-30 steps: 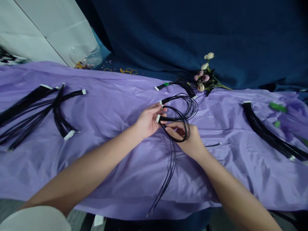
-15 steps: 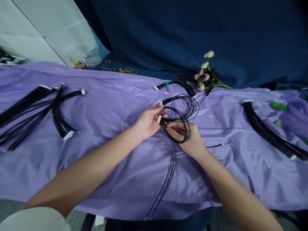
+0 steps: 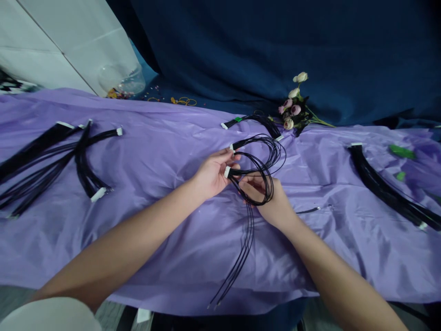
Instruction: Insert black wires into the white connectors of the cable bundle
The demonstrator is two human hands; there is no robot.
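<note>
A looped black wire harness (image 3: 265, 184) hangs between my two hands above the purple cloth. My left hand (image 3: 217, 174) is closed on its connector end, near two white connectors, an upper one (image 3: 232, 147) and a lower one (image 3: 227, 172). From the right, my right hand (image 3: 267, 195) pinches the wires just below the lower connector; its fingertips are partly hidden behind the loops. Several loose wire ends (image 3: 237, 259) dangle from the harness toward the front edge of the cloth.
Black wire bundles with white connectors lie at the left (image 3: 82, 161), the back middle (image 3: 258, 118) and the right (image 3: 375, 186) of the purple cloth (image 3: 155, 257). Artificial flowers (image 3: 292, 108) stand at the back. A short wire piece (image 3: 308, 211) lies right of my hand.
My right thumb and fingers have shifted slightly on the wires beneath the lower connector. The dangling wire ends have swung a little and rise slightly. My left hand keeps its hold.
</note>
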